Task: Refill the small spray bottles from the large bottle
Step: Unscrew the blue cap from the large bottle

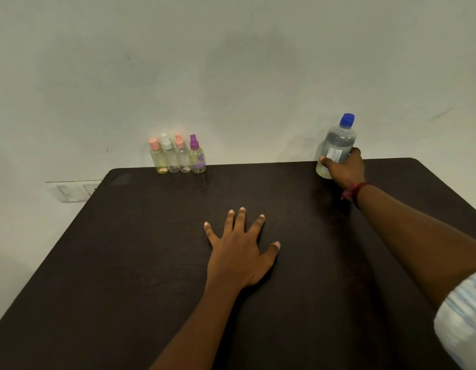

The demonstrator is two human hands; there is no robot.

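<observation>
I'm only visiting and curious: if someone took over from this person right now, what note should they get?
Left hand: open, flat on the table, holding nothing.
Right hand: grips the large bottle at the far right corner; its blue cap is on.
Four small spray bottles stand in a row at the table's far edge, all spray tops on.
Done: only the large bottle grasped; no sign of pouring yet.
Left: uncap the large bottle, open each small one, fill, close.
</observation>
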